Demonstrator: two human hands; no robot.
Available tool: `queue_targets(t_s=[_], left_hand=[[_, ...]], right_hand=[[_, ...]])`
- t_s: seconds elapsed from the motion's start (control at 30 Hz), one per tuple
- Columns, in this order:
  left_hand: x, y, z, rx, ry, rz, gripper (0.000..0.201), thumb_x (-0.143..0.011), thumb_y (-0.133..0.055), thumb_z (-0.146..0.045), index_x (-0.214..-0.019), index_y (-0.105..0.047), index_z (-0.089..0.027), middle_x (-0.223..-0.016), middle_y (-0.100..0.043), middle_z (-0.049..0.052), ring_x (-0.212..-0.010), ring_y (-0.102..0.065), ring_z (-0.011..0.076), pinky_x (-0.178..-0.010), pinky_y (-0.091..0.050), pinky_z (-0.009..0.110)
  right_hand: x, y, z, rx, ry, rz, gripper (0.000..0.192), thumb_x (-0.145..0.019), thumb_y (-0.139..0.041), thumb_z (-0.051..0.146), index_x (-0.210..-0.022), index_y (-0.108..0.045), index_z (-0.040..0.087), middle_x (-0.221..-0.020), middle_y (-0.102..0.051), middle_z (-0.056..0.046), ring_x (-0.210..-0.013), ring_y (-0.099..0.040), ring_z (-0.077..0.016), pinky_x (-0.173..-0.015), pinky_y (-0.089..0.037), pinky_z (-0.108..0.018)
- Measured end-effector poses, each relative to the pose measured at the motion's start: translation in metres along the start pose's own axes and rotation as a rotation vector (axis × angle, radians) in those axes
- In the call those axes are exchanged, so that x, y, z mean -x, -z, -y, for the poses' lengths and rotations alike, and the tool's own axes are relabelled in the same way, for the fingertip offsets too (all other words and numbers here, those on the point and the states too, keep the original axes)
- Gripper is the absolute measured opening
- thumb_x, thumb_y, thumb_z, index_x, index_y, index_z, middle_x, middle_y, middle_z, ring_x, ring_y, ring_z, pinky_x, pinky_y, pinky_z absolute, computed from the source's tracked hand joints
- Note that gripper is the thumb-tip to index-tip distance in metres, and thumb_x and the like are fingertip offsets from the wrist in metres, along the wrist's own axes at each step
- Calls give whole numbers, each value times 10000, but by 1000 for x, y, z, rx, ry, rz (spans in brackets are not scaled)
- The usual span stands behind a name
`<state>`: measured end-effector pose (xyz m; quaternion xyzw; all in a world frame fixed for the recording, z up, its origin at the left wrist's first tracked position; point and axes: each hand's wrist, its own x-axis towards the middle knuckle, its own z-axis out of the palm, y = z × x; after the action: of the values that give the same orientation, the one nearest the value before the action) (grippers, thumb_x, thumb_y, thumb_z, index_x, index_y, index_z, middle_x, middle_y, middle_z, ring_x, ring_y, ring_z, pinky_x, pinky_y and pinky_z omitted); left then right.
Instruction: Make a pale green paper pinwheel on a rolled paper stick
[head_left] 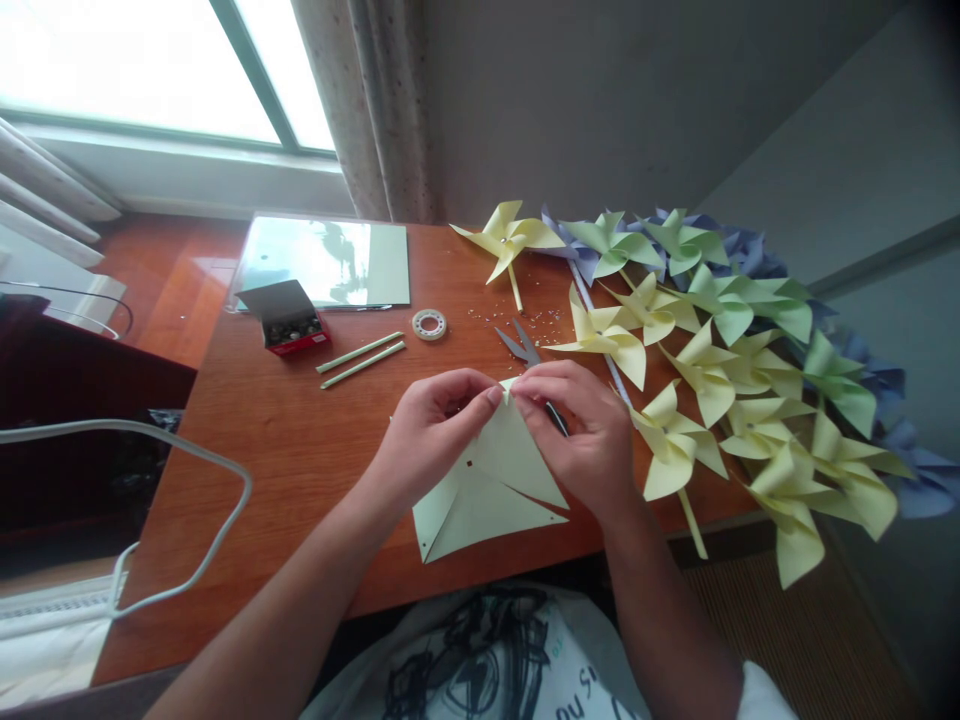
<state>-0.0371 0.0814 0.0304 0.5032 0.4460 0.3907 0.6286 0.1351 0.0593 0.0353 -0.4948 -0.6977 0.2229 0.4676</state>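
A pale green square of paper (487, 490) lies in front of me, slit from its corners toward the middle, with small holes near the corners and one at the centre. My left hand (450, 410) pinches the paper's far edge between thumb and fingers. Close beside it, my right hand (574, 420) is closed on the same edge, its fingertips almost meeting the left ones. A tiny bit of paper shows between the fingertips. Scissors (525, 345) lie with blades apart just beyond my right hand, their handle partly hidden under it.
Yellow pinwheels (667, 440), green pinwheels (731, 300) and purple ones (750, 245) crowd the right side. Left of my hands are two rolled paper sticks (364, 362), a tape roll (429, 324), a small red box (296, 335) and paper sheets (386, 265). Paper scraps (551, 325) litter the table.
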Motion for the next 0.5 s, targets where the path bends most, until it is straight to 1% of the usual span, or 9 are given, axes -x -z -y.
queue_targets(t_s=[0.1, 0.2, 0.3, 0.5], left_hand=[[0, 0, 1, -37, 6, -3, 216, -832, -729, -370, -817, -732, -155, -672, -603, 5, -625, -471, 128, -553, -349, 231], [0, 1, 2, -62, -4, 13, 212, -842, -718, -369, -831, -734, -158, -686, -624, 12, -632, -491, 133, -559, -364, 234], [0, 1, 4, -87, -24, 21, 220, -856, -703, -377, -837, -733, -159, -699, -644, 18, -634, -509, 137, -560, -382, 237], [0, 2, 5, -124, -50, 19, 263, -893, -658, -400, -842, -738, -155, -709, -651, 24, -637, -520, 138, -562, -395, 236]], right_hand=[[-1, 0, 2, -139, -198, 23, 106, -946, -627, 226, -958, -726, 263, -962, -724, -30, -903, -691, -203, -790, -575, -343], [-1, -2, -2, -235, -312, 83, 100, -946, -636, 284, -947, -727, 243, -925, -727, -22, -846, -694, -187, -731, -566, -308], [-1, -4, -5, -243, -333, 85, 87, -920, -666, 299, -906, -723, 234, -911, -720, -24, -830, -689, -190, -725, -566, -308], [0, -5, -3, -178, -293, 59, 66, -912, -669, 272, -869, -702, 233, -867, -696, -20, -822, -667, -191, -727, -556, -310]])
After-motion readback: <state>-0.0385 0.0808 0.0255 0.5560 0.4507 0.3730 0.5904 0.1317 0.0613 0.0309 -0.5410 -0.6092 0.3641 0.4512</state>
